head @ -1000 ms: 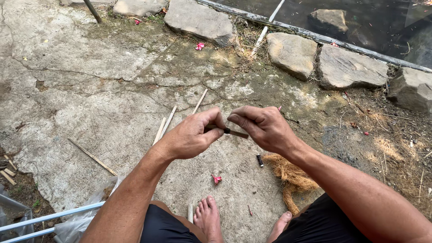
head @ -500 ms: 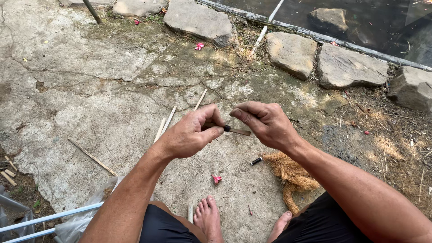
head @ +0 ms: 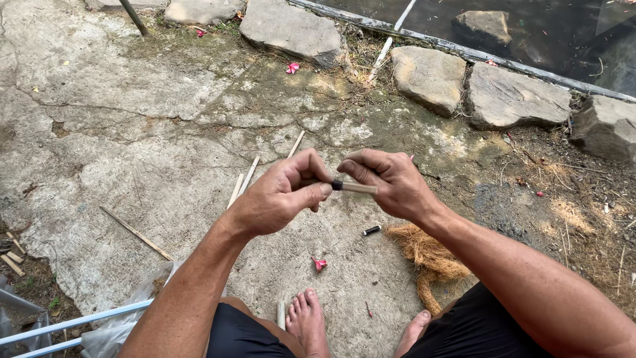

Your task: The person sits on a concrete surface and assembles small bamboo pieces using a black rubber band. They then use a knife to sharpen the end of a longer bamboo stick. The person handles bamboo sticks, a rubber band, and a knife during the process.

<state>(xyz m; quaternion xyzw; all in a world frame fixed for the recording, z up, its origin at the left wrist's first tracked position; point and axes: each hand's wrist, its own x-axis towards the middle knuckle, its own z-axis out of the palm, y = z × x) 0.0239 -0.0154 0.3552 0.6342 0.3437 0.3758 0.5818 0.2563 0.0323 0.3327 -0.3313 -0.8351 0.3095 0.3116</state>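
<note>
Both hands are up over the cracked concrete floor, working a thin pale stick w/ a small black cap at its left end. Left hand: fingers curled together, thumb and forefinger pinched on the cap end. Right hand: fingers clamped on the stick, thumb under, forefinger over. Hands nearly touch, cap right between them.

Progress, as a judgement: the cap sits on the stick's tip, so this fit looks about done or in its last seating; can't tell how deep it sits. A 2nd black cap lies on the floor just below the right hand, near a clump of brown fibre, not on any stick. Several bare sticks lie on the floor behind the left hand, another long one further left, a short one by the foot. So one piece in hand, more loose pieces untouched.

Around: flat stones along the top edge, dark water behind a rim, pink petals scattered, clear plastic bag and pale blue rods at lower left. Person sits barefoot, black shorts.
</note>
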